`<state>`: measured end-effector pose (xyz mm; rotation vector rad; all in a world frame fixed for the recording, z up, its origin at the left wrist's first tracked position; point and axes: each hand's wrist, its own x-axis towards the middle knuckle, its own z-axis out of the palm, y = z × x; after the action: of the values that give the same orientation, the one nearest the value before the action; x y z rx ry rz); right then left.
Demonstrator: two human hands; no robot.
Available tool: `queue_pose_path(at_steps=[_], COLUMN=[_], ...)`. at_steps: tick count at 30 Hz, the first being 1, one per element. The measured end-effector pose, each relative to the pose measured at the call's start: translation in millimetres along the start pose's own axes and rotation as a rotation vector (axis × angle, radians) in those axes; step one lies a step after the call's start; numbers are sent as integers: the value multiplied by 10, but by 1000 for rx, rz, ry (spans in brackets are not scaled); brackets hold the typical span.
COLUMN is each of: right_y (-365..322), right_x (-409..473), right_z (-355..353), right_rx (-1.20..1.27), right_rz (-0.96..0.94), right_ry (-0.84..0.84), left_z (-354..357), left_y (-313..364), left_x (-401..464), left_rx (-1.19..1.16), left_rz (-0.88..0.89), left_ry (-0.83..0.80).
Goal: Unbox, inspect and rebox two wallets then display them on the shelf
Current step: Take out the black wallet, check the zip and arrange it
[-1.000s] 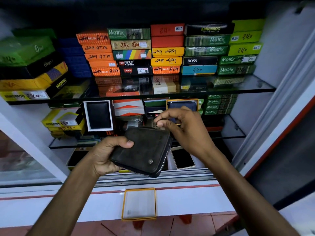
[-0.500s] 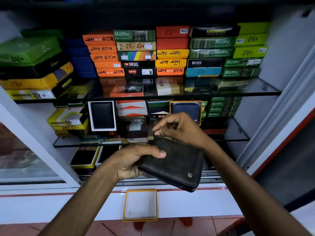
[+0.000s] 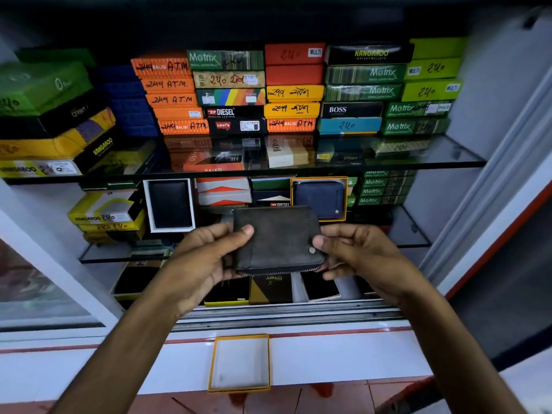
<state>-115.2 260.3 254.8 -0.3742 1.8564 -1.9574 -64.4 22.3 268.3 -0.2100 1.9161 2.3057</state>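
Stacked boxes fill the glass shelf (image 3: 433,158) behind, and both hands grip the dark wallet (image 3: 276,239) before it: left hand (image 3: 206,258) and right hand (image 3: 358,252) pinching opposite edges. Inspection seems under way; next, lowering it squarely into the empty box (image 3: 240,363) on the ledge below.

Two hands — the left hand (image 3: 206,258) and the right hand (image 3: 361,255) — are sharing one dark grey wallet (image 3: 276,239) in front of the glass shelf (image 3: 418,158). Just behind that wallet, two more wallets are standing in open boxes under the shelf: a black wallet (image 3: 170,204) and a blue wallet (image 3: 321,198). Below the grey wallet, one empty yellow-rimmed box (image 3: 240,363) is lying on the white ledge. On the shelf, five orange boxes (image 3: 173,98) are sitting in one stack — the many other boxes are blurring together beyond counting.
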Motion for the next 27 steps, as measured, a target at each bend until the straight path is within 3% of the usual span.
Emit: queue_pose_path(at_steps=[3,11,16,21,27], right_y=[-34,112,281,443,867], right_x=[-51,-105,-60,-43,-73], right_z=[-14,0,61,153,325], right_rx=[-96,-527,-666,-667,-557], right_rz=[-162,-804,-1026,-1025,-684], right_ry=[31,222,314,328,250], left_z=[30,-148,-169,-267,-529], left_y=[33,-129,-226,-375,-811], left_x=[-80,-172,-199,-213,-311], left_rx=[85,621,731,727,477], left_rz=[213,881,1094,1087,728], left_ry=[6,76,106,169,197])
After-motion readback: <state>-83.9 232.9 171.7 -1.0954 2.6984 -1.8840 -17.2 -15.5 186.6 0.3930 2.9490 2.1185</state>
